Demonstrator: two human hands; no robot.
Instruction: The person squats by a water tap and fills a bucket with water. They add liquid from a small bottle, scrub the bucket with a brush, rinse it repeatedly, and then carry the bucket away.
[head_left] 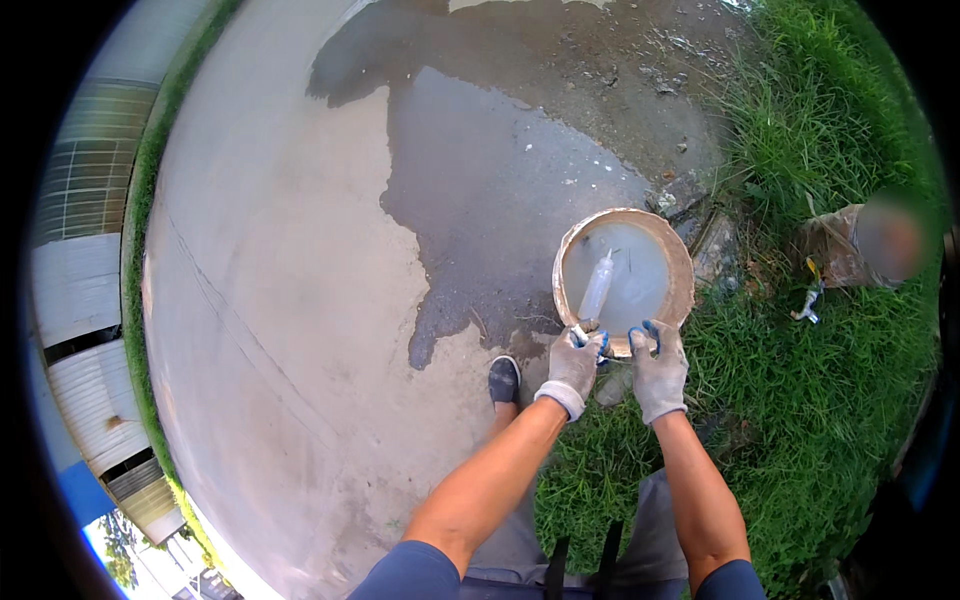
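A round tan bucket [683, 262] with a dirt-stained rim stands in front of me, holding cloudy water [640, 280]. A clear plastic bottle [597, 287] lies slanted in that water, its narrow neck toward the far side. My left hand [572, 366], in a grey-white work glove with blue at the fingertips, is closed at the near rim on a small white thing [581, 336] whose kind I cannot make out. Beside it, my right hand [659, 372], gloved alike, is at the near right rim with thumb and fingers curved and apart, nothing visible between them.
Wet concrete [480, 190] spreads beyond and left of the bucket, with dry pavement [290, 250] further left. Grass [800, 370] grows on the right, around a tap [808, 303] and a dirty, sack-like object [832, 245]. My left shoe [504, 380] is on the pavement near the bucket.
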